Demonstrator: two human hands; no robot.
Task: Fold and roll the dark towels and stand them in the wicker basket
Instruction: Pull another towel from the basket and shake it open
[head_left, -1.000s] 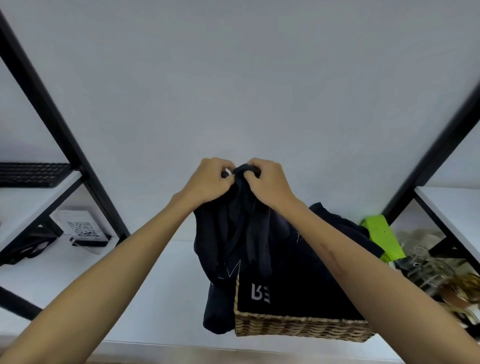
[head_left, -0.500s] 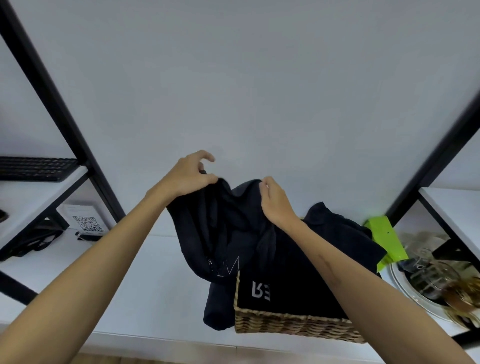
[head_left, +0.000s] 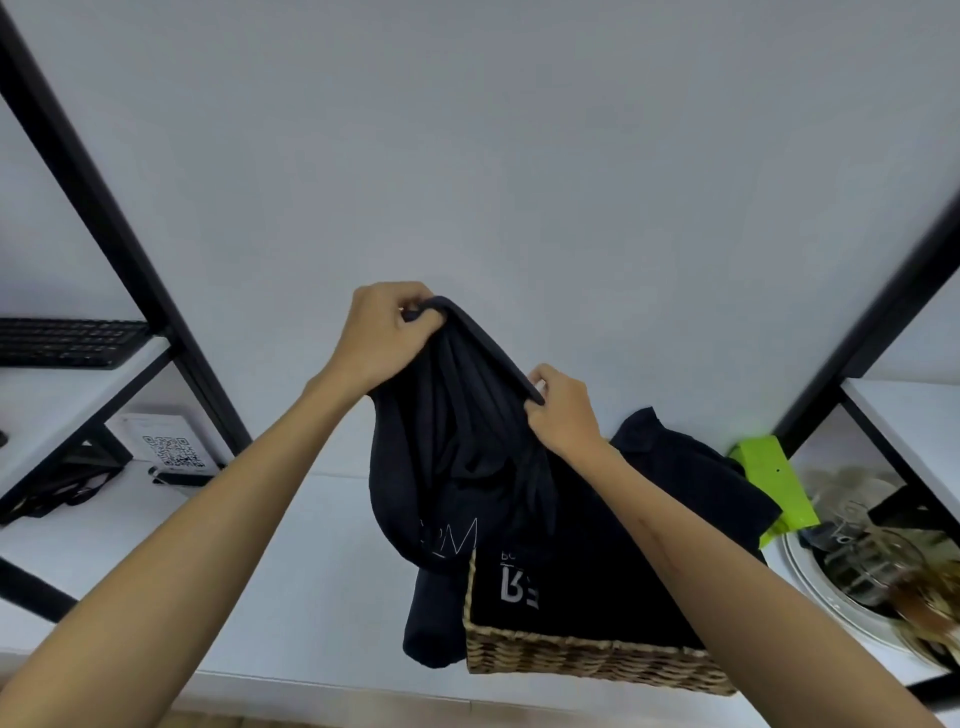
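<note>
Dark towel (head_left: 457, 447) bunched, left hand (head_left: 382, 338), right hand (head_left: 563, 410) gripping

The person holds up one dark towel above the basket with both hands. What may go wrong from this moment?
1. The lifted towel is bunched and held only by its top edge between the left hand and the right hand; it may slip or fold unevenly.
2. Its lower end hangs against the wicker basket and the towels in the basket, so lifting may drag them out or shift the basket, which appears close to the shelf edge.
</note>
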